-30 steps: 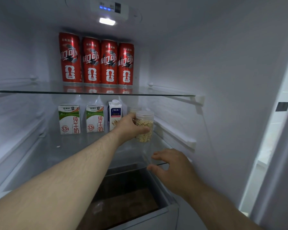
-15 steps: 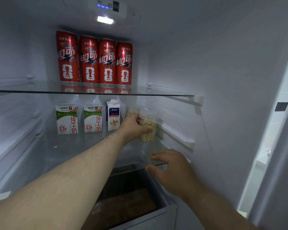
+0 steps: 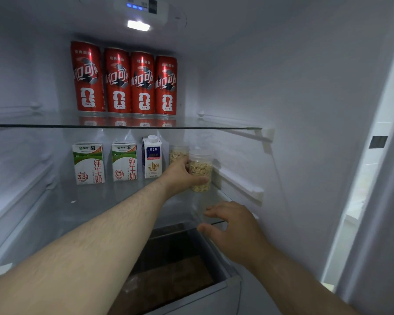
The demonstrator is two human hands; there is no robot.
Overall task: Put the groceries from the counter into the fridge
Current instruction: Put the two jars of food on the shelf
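**Fridge (image 3: pixel 282 76)**: white interior, seen from the front with the door open.

**Ceiling**: one lit lamp (image 3: pixel 138 25), with a control panel (image 3: pixel 143 6) showing blue lights just beside it.

**Upper glass shelf (image 3: pixel 32 126)**: four tall red drink cans (image 3: pixel 117 80), upright in a tight row at the far wall, left of centre.

**Middle glass shelf (image 3: pixel 96 201)**, far row, left to right:
- two green-and-white milk cartons (image 3: pixel 88 163), standing slightly apart
- one blue-and-white carton with a white screw cap (image 3: pixel 152 159)
- one second clear jar of flakes (image 3: pixel 178 153), partly hidden behind the left hand

**Task item**: clear plastic jar of pale oat flakes (image 3: pixel 200 169), lid on and upright. It is at the far right of the middle glass shelf, just right of the second clear jar of flakes and near the right wall. Whether its base rests on the glass cannot be told.

**Left hand (image 3: pixel 180 176)**: the arm reaches in from the near left. The grip is curled round the clear plastic jar of pale oat flakes — thumb across its lower front, fingers hidden behind it.

**Right hand (image 3: pixel 232 226)**: at the near right corner of the middle glass shelf. The grip is loose — fingers spread and slightly bent, holding nothing. Whether it touches the shelf edge cannot be told.

**Bottom**: one white-rimmed drawer (image 3: pixel 214 289), dark inside, below the middle glass shelf.
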